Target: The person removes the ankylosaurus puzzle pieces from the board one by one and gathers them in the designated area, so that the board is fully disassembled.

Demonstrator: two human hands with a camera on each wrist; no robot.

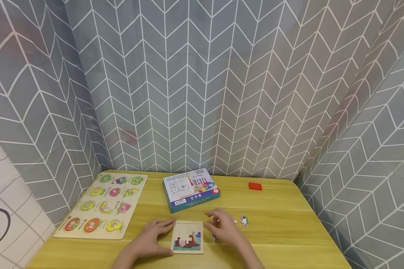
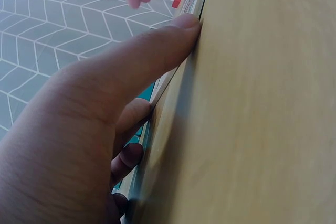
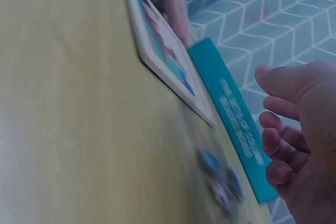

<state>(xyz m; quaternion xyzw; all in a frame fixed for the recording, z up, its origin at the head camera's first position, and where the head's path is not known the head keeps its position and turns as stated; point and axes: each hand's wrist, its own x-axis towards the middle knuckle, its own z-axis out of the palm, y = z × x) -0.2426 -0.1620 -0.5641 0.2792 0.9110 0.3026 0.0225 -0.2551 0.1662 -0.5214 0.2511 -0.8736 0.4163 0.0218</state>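
Note:
A small square wooden puzzle board (image 1: 187,226) lies on the table, its lower part filled with a brown, green and blue picture and its upper part bare wood. My left hand (image 1: 147,239) rests against its left side, with the index finger near the top corner and the thumb near the bottom one. In the left wrist view the thumb (image 2: 142,51) lies straight along the board's edge. Just right of the board, my right hand (image 1: 223,226) hovers over loose puzzle pieces (image 3: 218,174). Its loosely bent fingers (image 3: 281,142) are apart from the thumb, with nothing visible between them.
More puzzle pieces (image 1: 244,220) lie right of the right hand. A flat teal-and-purple box (image 1: 192,188) stands behind the board. To the left is a fruit puzzle board (image 1: 99,209). A red block (image 1: 255,186) sits at the back right, before a patterned curtain (image 1: 202,93).

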